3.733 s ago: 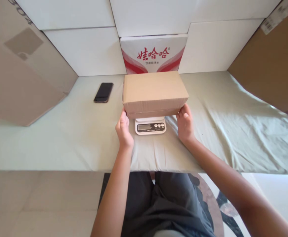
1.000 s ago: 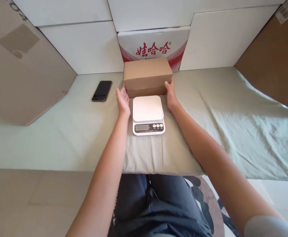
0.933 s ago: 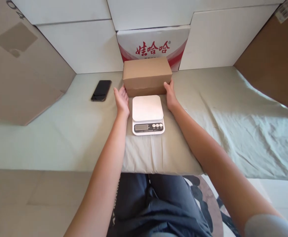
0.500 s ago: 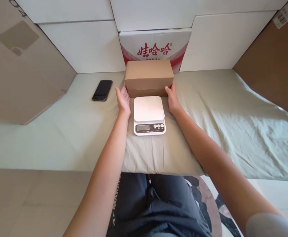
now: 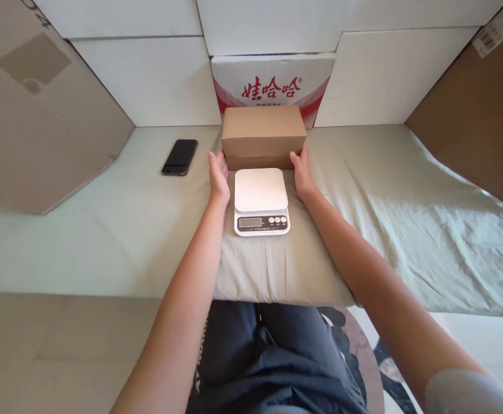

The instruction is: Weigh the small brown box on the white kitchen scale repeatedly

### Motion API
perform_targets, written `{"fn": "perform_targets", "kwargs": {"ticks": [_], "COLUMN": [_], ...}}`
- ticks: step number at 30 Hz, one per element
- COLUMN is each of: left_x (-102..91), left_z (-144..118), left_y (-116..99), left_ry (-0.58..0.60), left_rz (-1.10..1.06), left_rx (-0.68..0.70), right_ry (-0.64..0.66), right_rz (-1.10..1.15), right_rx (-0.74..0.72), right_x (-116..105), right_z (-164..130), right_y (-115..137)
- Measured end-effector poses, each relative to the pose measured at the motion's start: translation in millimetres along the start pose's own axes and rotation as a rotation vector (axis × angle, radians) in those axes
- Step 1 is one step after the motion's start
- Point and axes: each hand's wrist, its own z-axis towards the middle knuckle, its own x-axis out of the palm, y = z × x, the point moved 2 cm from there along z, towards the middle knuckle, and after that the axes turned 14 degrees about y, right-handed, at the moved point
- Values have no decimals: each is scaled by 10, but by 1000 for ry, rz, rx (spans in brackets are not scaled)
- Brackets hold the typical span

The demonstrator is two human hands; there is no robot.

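Flanking one brown carton [image 5: 263, 130] behind one white scale [image 5: 261, 199], the left hand [image 5: 218, 173] and right hand [image 5: 302, 175] lay flat and spread, fingertips at its lower corners; one phone [image 5: 179, 156] lay left, the scale's display unreadable

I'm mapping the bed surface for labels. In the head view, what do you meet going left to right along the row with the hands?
Phone → left hand → kitchen scale → right hand.
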Motion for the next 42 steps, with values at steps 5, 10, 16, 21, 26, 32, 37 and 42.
{"fn": "perform_targets", "kwargs": {"ticks": [5, 10, 16, 21, 26, 32, 37, 42], "left_x": [23, 111, 181, 98, 81, 59, 50, 34], "left_z": [-25, -114, -855, -1489, -1610, -1621, -1606, -1595], "left_y": [-20, -210, -547, -340, -171, -137, -146, -153], "left_ry": [-14, 9, 97, 56, 10, 3, -18, -47], "left_rz": [10, 74, 193, 296, 302, 333, 319, 312], "left_rx": [9, 145, 328, 309, 352, 300, 250, 235], "right_ry": [8, 33, 96, 141, 148, 164, 150, 124], "right_rz": [14, -8, -66, -96, -104, -118, -125, -136], "right_rx": [-23, -129, -225, -163, -151, -118, -91, -89], "right_x": [8, -47, -87, -18, -16, -40, -27, -22], "right_z": [-6, -1, -504, -1155, -1272, -1258, -1283, -1283], "right_y": [13, 206, 526, 488, 477, 461, 406, 409]}}
